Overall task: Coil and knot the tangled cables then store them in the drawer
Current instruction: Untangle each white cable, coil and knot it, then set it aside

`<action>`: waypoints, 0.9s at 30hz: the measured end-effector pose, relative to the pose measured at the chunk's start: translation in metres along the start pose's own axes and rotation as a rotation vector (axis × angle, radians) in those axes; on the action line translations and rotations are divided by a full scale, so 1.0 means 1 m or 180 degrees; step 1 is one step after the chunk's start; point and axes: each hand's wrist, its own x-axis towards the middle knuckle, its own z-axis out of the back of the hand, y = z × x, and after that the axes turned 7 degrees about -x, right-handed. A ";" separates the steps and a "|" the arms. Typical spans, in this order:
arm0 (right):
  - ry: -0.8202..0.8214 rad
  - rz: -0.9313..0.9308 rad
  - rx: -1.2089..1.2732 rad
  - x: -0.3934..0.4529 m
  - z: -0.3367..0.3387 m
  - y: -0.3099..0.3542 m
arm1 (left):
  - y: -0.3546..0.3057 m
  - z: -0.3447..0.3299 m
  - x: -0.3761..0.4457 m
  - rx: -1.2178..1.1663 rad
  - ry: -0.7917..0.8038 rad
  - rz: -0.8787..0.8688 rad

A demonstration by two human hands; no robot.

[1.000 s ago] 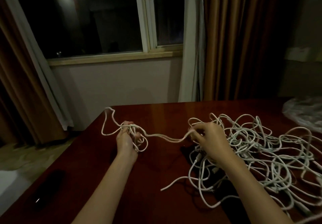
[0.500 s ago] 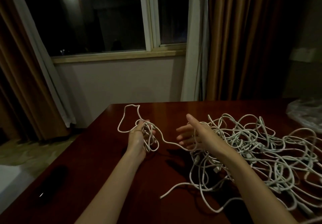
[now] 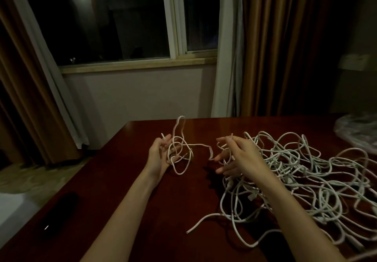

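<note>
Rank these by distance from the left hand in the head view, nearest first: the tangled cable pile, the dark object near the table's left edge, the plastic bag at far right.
1. Tangled cable pile, to the right of the left hand, past the right hand.
2. Dark object, nearer the camera, by the table's left edge.
3. Plastic bag, at the far right edge.

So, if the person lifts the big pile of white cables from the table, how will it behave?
Probably floppy: the cable pile lies in loose, sagging loops. Likely it lifts as one clump, since strands cross everywhere. Loose ends would probably drag on the table.
</note>
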 end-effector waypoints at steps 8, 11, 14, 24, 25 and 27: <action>0.0072 0.0317 0.0732 0.001 0.003 0.005 | -0.001 0.013 -0.002 0.3419 -0.0798 -0.1783; 0.0089 0.0514 0.0649 -0.001 0.004 0.008 | -0.008 0.015 0.001 0.3262 -0.1289 -0.2067; 0.0158 0.0652 0.0238 -0.004 0.001 0.011 | -0.012 0.003 -0.009 0.2243 -0.1180 -0.2401; 0.0284 0.0550 -0.0223 -0.004 -0.012 0.007 | 0.018 -0.034 -0.026 0.3521 0.1043 -0.3160; 0.0270 0.0555 -0.0210 -0.004 -0.012 0.007 | 0.016 -0.031 -0.023 0.3495 0.1015 -0.3110; 0.0219 0.0566 -0.0227 -0.003 -0.010 0.005 | 0.014 -0.025 -0.020 0.3379 0.0993 -0.3016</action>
